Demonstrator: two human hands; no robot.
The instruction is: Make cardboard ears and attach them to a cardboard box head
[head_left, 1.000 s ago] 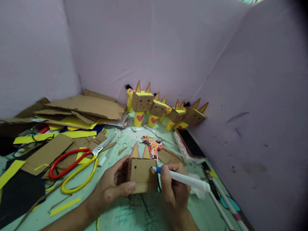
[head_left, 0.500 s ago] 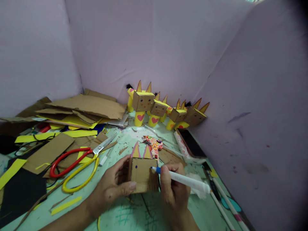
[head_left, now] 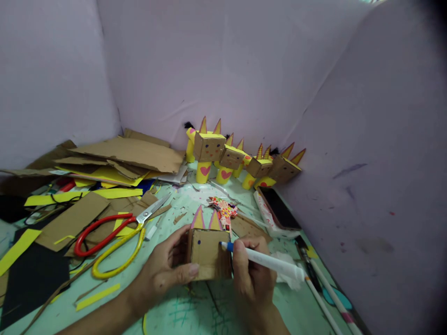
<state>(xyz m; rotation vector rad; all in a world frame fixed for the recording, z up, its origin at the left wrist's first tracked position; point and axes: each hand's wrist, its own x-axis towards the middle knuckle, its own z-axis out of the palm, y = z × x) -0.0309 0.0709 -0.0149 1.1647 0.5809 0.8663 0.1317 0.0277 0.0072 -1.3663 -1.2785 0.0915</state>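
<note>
A small cardboard box head (head_left: 209, 256) with two pointed yellow, pink-edged ears (head_left: 198, 218) faces me, tilted slightly up. My left hand (head_left: 171, 265) grips its left side, thumb on the front near the lower corner. One dark blue dot marks the upper left of the front face. My right hand (head_left: 253, 270) holds a white marker (head_left: 270, 261) with a blue collar; its tip meets the upper right of that face. Whatever mark lies under the tip is hidden. Just behind the box is a flower-patterned piece (head_left: 223, 210).
Several yellow-and-cardboard animal figures (head_left: 209, 148) stand along the back wall. Red-and-yellow-handled scissors (head_left: 120, 237) lie left of my hand, among cardboard scraps (head_left: 75, 218) and stacked sheets (head_left: 129, 152). A phone (head_left: 279, 208) and brushes (head_left: 328, 284) are on the right.
The whole view has shifted very slightly. My hands, the box head and the marker keep nearly the same positions, with the tip still at the face's upper right.
</note>
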